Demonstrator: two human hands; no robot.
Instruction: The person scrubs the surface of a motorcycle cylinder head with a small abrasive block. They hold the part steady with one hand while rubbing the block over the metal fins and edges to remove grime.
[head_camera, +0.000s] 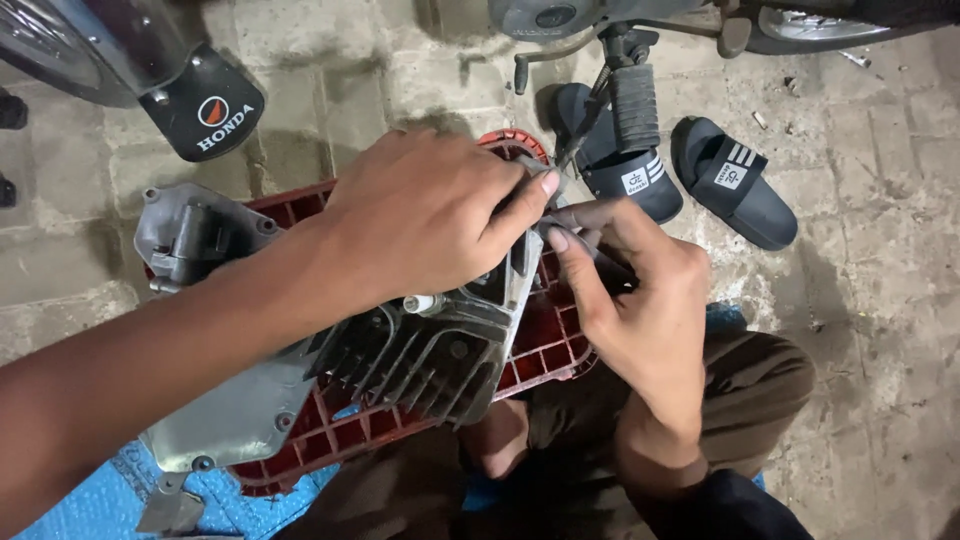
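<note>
A grey finned engine cylinder head (420, 355) rests on a red plastic crate (545, 350). My left hand (425, 215) lies over its top end, fingers curled on the metal edge. My right hand (630, 300) comes from the right and pinches a small dark part against the head's edge, right by my left thumb. What sits between the fingertips is mostly hidden. A white spark plug tip (422, 303) pokes out just below my left hand.
A grey engine cover (195, 235) lies at the crate's left. Two dark slide sandals (730, 180) sit on the paved ground beside a motorcycle's footpeg (635, 105). A black mudguard (205, 105) hangs at upper left. Blue sheet (90, 505) covers the ground below.
</note>
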